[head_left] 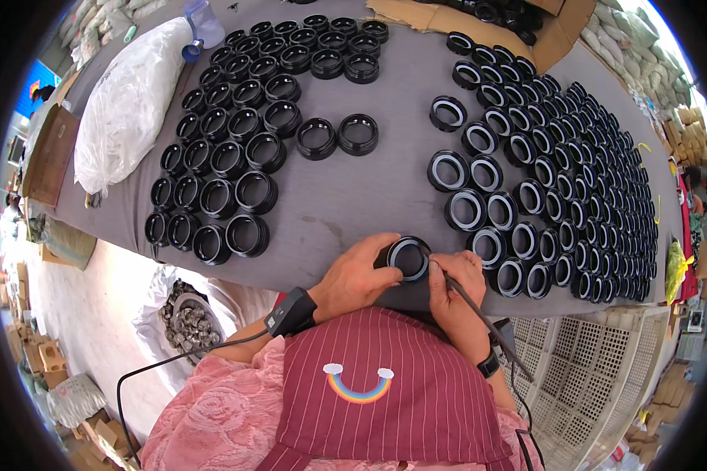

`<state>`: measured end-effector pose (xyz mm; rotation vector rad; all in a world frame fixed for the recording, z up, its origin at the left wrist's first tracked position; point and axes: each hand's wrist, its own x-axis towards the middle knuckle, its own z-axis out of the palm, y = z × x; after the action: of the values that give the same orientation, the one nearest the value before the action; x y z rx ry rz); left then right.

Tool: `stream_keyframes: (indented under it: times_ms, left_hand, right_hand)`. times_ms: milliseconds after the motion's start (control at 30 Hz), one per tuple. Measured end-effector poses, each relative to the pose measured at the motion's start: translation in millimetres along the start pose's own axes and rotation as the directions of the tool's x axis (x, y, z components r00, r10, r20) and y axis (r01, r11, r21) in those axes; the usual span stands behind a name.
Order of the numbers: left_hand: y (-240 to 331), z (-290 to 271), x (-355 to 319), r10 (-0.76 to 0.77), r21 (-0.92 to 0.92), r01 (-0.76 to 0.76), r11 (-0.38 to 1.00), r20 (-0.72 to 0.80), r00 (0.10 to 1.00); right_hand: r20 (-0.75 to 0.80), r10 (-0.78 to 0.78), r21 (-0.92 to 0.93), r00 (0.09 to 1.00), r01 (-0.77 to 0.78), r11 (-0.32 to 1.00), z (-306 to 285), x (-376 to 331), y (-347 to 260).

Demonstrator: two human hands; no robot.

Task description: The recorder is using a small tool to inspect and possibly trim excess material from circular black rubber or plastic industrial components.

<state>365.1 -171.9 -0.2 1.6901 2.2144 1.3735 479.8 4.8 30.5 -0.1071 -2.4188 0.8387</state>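
My left hand (355, 275) grips a black ring-shaped part (391, 247) with a pale inner rim near the front table edge, thumb and fingers on its side. Closed around a thin dark rod-like tool (476, 304), my right hand (458, 292) sits against the ring's right side; the tool's tip is hidden by the fingers. Just right of it stand many similar rings (448, 210) with pale rims showing. Rows of all-black rings (261, 241) fill the left side, and two stand apart beside them, one of them this black ring (359, 149).
A grey cloth-covered table (369, 196) bears the rings. A clear plastic bag (130, 110) lies at the far left, and a cardboard box (564, 35) stands at the back right. Below are plastic crates (581, 353) and a container of small metal parts (188, 322). A cable (165, 357) trails from my left wrist.
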Motion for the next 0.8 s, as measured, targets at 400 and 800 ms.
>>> stream_keyframes:
  times_ms: [400, 800]
  left_hand:
    - [-7, -1, -4, -0.048, -0.071, 0.051, 0.996, 0.054, 0.997]
    - [3, -8, 1, -0.058, -0.048, 0.061, 0.997, 0.065, 0.996]
  right_hand:
    - [0.096, 0.029, 0.256, 0.995, -0.053, 0.965, 9, 6, 9]
    - [0.288, 0.144, 0.231, 0.947, -0.215, 0.949, -11, 19, 9]
